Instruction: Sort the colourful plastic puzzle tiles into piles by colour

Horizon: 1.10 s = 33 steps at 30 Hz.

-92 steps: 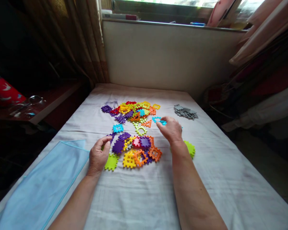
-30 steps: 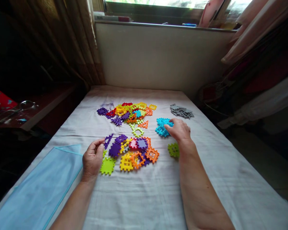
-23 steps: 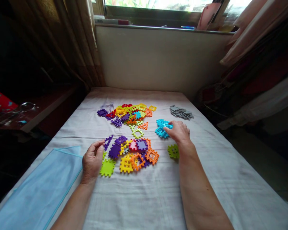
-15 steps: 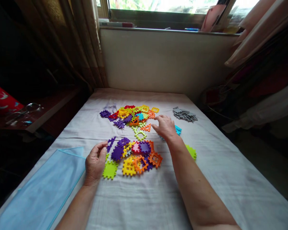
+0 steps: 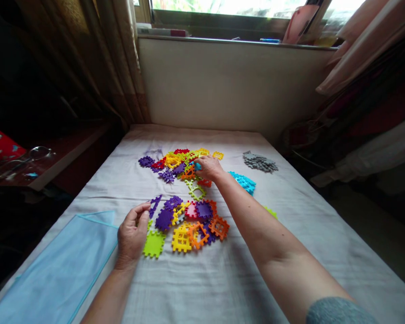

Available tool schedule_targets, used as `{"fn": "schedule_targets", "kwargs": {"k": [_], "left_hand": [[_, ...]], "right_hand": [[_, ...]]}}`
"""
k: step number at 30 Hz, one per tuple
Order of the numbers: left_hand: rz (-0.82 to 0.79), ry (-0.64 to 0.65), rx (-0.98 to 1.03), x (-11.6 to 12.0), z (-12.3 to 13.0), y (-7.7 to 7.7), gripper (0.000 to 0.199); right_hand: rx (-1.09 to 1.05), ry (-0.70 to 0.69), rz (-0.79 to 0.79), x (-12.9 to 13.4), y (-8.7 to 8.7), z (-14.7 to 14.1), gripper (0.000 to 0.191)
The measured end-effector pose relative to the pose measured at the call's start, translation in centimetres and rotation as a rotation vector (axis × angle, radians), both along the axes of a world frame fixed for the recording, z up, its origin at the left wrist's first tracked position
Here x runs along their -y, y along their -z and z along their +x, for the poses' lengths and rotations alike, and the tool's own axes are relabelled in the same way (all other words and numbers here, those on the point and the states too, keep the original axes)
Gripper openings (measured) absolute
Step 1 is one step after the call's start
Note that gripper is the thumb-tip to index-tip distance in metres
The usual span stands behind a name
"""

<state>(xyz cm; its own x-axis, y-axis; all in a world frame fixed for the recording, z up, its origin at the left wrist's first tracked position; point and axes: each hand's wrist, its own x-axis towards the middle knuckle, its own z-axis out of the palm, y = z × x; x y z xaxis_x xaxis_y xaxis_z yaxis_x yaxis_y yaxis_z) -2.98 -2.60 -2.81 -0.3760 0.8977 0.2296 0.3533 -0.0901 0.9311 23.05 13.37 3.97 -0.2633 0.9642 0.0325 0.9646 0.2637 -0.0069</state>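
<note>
My left hand (image 5: pixel 132 234) is closed in a pinch on a purple triangular frame piece (image 5: pixel 155 205) at its fingertips. Over the far mixed heap, my right hand (image 5: pixel 208 167) has its fingers together on a blue interlocking tile (image 5: pixel 197 166), most of which they cover. Around that tile lie yellow frame pieces (image 5: pixel 173 159), purple pieces (image 5: pixel 168 175) and an orange piece (image 5: pixel 189 172). Closer to me is a second group, with a lime square tile (image 5: pixel 154 244), a yellow window tile (image 5: pixel 181 237), orange frames (image 5: pixel 219 227) and a purple square tile (image 5: pixel 203 209).
A blue stack of tiles (image 5: pixel 245 182) lies right of the heap, behind it a grey pile (image 5: pixel 260 162). My right forearm partly covers a lime piece (image 5: pixel 271 212). A light blue mesh bag (image 5: pixel 57 270) lies at left. Eyeglasses (image 5: pixel 37 155) rest on a side table.
My right hand has moved left and away from me, from beside the heap onto the blue tile in it. The blue stack is more exposed. My left hand stays nearly still.
</note>
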Motion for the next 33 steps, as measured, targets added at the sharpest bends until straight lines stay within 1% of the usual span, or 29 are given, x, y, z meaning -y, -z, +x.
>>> {"fn": "schedule_targets", "kwargs": {"k": [3,5,11,14,17,20,22,23,25,27,28,31,33], "left_hand": [[-0.002,0.000,-0.009,-0.1,0.0,0.1,0.034],[0.002,0.001,-0.018,-0.1,0.0,0.0,0.034],[0.007,0.006,-0.039,0.0,0.1,-0.3,0.034],[0.003,0.008,-0.041,-0.1,0.1,-0.4,0.035],[0.008,0.015,-0.043,-0.2,0.1,-0.3,0.036],[0.015,0.014,-0.047,-0.3,0.1,-0.3,0.035],[0.016,0.014,-0.054,-0.3,0.1,-0.3,0.036],[0.014,0.016,-0.057,-0.3,0.0,-0.3,0.036],[0.009,0.021,-0.057,-0.4,0.0,-0.3,0.038],[0.003,0.023,-0.048,-0.4,0.0,-0.1,0.039],[0.000,0.023,-0.042,-0.4,-0.1,-0.1,0.039],[-0.006,0.025,-0.028,-0.5,-0.2,0.1,0.040],[-0.003,0.022,-0.027,-0.5,-0.2,0.2,0.039]], "right_hand": [[-0.020,0.045,0.042,0.6,-0.3,0.5,0.046],[-0.044,0.098,0.072,1.3,-0.5,1.6,0.046],[-0.122,0.266,0.123,4.9,-1.0,7.5,0.049],[-0.139,0.331,0.157,7.0,-0.7,10.2,0.051],[-0.129,0.361,0.142,9.0,-0.1,11.7,0.051],[-0.086,0.372,0.099,10.3,0.4,11.9,0.052],[-0.036,0.364,0.104,10.7,0.4,11.1,0.056],[-0.004,0.335,0.116,10.7,0.4,10.5,0.059],[0.065,0.225,0.129,10.3,0.4,9.1,0.062],[0.130,0.108,0.096,9.6,0.5,7.8,0.058],[0.153,0.074,0.065,9.2,0.6,7.3,0.056],[0.173,0.068,-0.003,8.3,1.1,6.9,0.050],[0.161,0.096,-0.001,8.1,1.3,7.3,0.048]]}}
